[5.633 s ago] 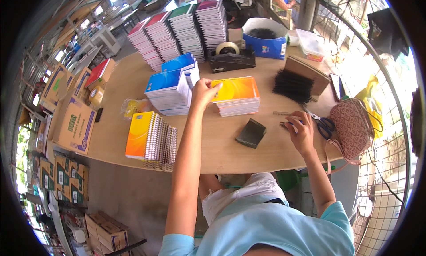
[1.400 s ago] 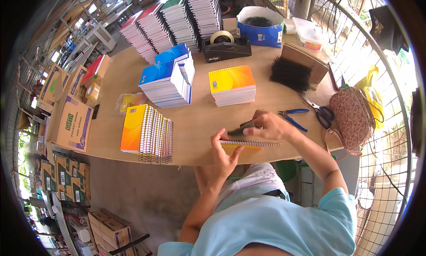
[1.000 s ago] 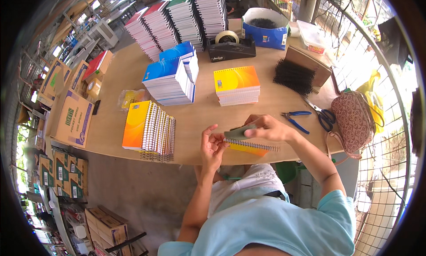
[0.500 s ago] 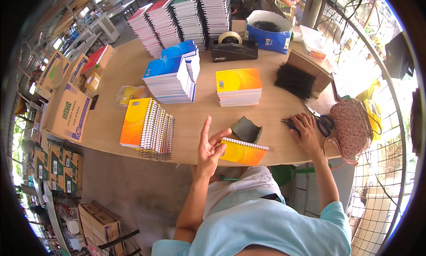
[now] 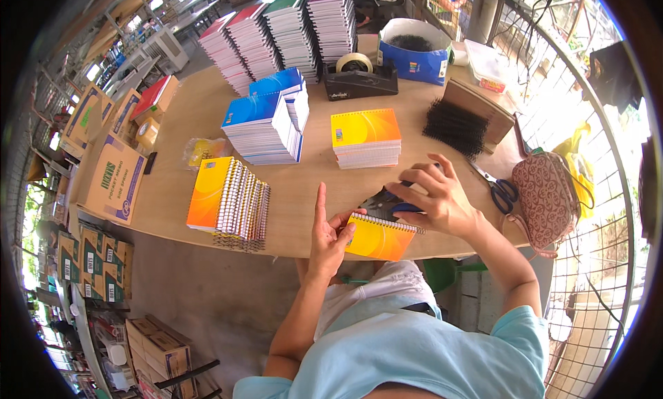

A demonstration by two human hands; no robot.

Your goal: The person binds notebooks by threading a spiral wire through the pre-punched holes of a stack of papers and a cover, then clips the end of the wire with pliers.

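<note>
While the left hand (image 5: 329, 239) pinches a yellow-orange spiral notebook (image 5: 381, 241), index finger raised, at the near edge of the light-brown table (image 5: 304, 207), the right hand (image 5: 445, 201) loosely grips blue-handled pliers (image 5: 407, 207); coil-end finishing seems underway, calling for careful aim.

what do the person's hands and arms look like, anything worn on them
The left hand and right hand are both bare, without gloves, and no watch or bracelet shows. The forearms are uncovered. Short, plain light blue sleeves end above the elbows and match the shirt. The fingers are too small to rule out a thin ring.
</note>
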